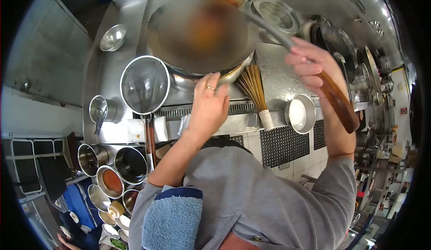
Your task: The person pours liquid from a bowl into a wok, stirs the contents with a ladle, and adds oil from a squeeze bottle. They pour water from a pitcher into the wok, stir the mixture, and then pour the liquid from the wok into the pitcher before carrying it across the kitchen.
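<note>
Steel kitchen counter: left hand grips wok rim, right hand holds ladle; no legible writing.

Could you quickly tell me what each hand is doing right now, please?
Left hand: closed on the near rim of the wok.
Right hand: closed around the wooden handle of a ladle.

Blurred steel wok on burner; wooden-handled ladle raised.

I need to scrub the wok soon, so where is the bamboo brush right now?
In the head view, the bamboo brush lies on the steel counter just right of the left hand, between the wok and a white-filled bowl.
</note>
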Motion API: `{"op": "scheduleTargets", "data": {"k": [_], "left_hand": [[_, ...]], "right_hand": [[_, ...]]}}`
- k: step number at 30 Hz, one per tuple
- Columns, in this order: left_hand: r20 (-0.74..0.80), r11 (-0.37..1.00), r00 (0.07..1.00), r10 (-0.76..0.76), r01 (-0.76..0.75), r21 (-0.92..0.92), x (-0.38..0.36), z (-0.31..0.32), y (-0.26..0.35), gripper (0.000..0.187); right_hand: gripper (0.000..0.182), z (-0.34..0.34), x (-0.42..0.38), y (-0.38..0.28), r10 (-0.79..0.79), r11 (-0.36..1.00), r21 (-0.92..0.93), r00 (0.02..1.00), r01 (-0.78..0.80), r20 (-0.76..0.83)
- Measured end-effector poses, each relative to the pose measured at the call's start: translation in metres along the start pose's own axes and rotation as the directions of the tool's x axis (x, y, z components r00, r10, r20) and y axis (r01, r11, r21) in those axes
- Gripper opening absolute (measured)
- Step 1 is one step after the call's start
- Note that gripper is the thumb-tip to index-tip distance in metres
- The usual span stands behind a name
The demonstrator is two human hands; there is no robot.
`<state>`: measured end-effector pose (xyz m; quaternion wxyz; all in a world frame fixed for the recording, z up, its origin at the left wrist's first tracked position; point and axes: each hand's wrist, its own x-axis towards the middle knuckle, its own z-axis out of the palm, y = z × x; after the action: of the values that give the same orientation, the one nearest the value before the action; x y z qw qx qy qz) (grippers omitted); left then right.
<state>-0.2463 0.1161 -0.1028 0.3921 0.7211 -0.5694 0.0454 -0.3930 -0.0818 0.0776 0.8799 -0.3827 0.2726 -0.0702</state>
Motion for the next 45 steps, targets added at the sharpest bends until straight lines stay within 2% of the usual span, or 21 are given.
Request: {"op": "scheduleTargets", "data": {"k": [1, 4, 7, 8, 14, 17, 19, 21, 22, 23, 25, 27, 29, 31, 32, 35, 37, 39, 41, 44, 45], "left_hand": [[0.053, 1.0, 0.999, 0.006, -0.006, -0.012, -0.005, -0.002, 0.005, 0.03], [0.105, 0.999, 0.994, 0.003, 0.002, -0.047, -0.014, -0.004, 0.011, 0.03], [0.138, 1.0, 0.99, -0.01, 0.013, -0.024, -0.013, -0.004, 0.01, 0.033], [0.143, 1.0, 0.99, -0.011, 0.012, -0.008, -0.011, -0.004, 0.01, 0.034], [0.167, 0.9, 0.967, -0.193, 0.107, 0.422, -0.005, 0.012, -0.01, 0.06], [0.194, 0.898, 0.964, -0.183, 0.083, 0.432, -0.011, 0.021, -0.019, 0.066], [0.199, 0.918, 0.962, -0.189, 0.102, 0.382, -0.011, 0.02, -0.02, 0.067], [0.207, 0.928, 0.962, -0.18, 0.096, 0.36, -0.011, 0.017, -0.021, 0.068], [0.203, 0.933, 0.963, -0.177, 0.099, 0.346, -0.012, 0.017, -0.021, 0.069], [0.196, 0.938, 0.965, -0.172, 0.1, 0.331, -0.012, 0.017, -0.022, 0.07], [0.194, 0.941, 0.967, -0.166, 0.097, 0.325, -0.013, 0.018, -0.021, 0.07], [0.201, 0.935, 0.965, -0.167, 0.09, 0.344, -0.014, 0.017, -0.021, 0.07], [0.2, 0.932, 0.966, -0.162, 0.083, 0.353, -0.015, 0.017, -0.022, 0.07], [0.204, 0.933, 0.966, -0.162, 0.083, 0.35, -0.017, 0.016, -0.022, 0.07], [0.207, 0.935, 0.965, -0.163, 0.084, 0.344, -0.016, 0.015, -0.023, 0.069], [0.219, 0.937, 0.962, -0.165, 0.083, 0.34, -0.016, 0.015, -0.024, 0.068], [0.222, 0.936, 0.961, -0.167, 0.084, 0.342, -0.017, 0.014, -0.024, 0.067], [0.222, 0.936, 0.961, -0.167, 0.084, 0.341, -0.016, 0.013, -0.023, 0.067], [0.226, 0.931, 0.958, -0.176, 0.088, 0.354, -0.015, 0.014, -0.023, 0.067], [0.224, 0.925, 0.957, -0.182, 0.089, 0.37, -0.015, 0.016, -0.022, 0.067], [0.221, 0.922, 0.958, -0.184, 0.09, 0.376, -0.015, 0.016, -0.022, 0.067]], "right_hand": [[0.026, -0.003, -0.002, -0.008, -0.054, 0.994, -0.088, 0.995, 0.061, 0.08], [0.046, -0.002, -0.008, -0.025, -0.214, 0.907, -0.368, 0.977, 0.203, 0.009], [0.053, -0.01, 0.006, -0.027, -0.305, 0.781, -0.569, 0.952, 0.256, 0.01], [0.063, -0.019, 0.016, -0.024, -0.353, 0.748, -0.601, 0.935, 0.282, -0.001], [0.077, -0.075, 0.099, 0.039, -0.378, 0.564, -0.812, 0.921, 0.149, -0.094], [0.082, -0.096, 0.129, 0.084, -0.303, 0.598, -0.797, 0.945, 0.085, -0.127], [0.081, -0.106, 0.14, 0.114, -0.176, 0.806, -0.585, 0.98, 0.091, -0.091], [0.079, -0.088, 0.129, 0.134, -0.043, 0.967, -0.252, 0.998, 0.028, -0.052], [0.051, -0.066, 0.114, 0.135, -0.006, 0.996, -0.092, 0.996, -0.002, -0.088], [0.039, -0.069, 0.111, 0.134, 0.081, 0.984, 0.159, 0.996, -0.086, 0.037], [0.017, -0.072, 0.107, 0.132, 0.142, 0.76, 0.566, 0.932, -0.319, 0.335], [0.013, -0.055, 0.086, 0.118, 0.095, 0.567, 0.749, 0.931, -0.342, 0.353], [0.027, -0.046, 0.069, 0.1, 0.138, 0.511, 0.792, 0.941, -0.334, 0.308], [0.042, -0.036, 0.049, 0.081, 0.134, 0.566, 0.768, 0.952, -0.301, 0.275], [0.04, -0.032, 0.04, 0.071, 0.148, 0.605, 0.737, 0.952, -0.302, 0.269], [0.012, -0.025, 0.018, 0.038, 0.157, 0.742, 0.603, 0.95, -0.294, 0.27], [0.008, -0.012, 0.001, 0.016, 0.121, 0.875, 0.448, 0.978, -0.185, 0.168], [0.011, -0.008, -0.009, -0.004, 0.056, 0.978, 0.191, 0.989, -0.082, 0.137], [0.011, -0.003, -0.016, -0.019, -0.078, 0.995, -0.062, 0.993, 0.084, 0.092], [0.009, -0.005, -0.016, -0.041, -0.186, 0.949, -0.24, 0.978, 0.203, 0.093], [0.018, -0.003, -0.014, -0.042, -0.248, 0.917, -0.308, 0.967, 0.255, 0.063]]}}
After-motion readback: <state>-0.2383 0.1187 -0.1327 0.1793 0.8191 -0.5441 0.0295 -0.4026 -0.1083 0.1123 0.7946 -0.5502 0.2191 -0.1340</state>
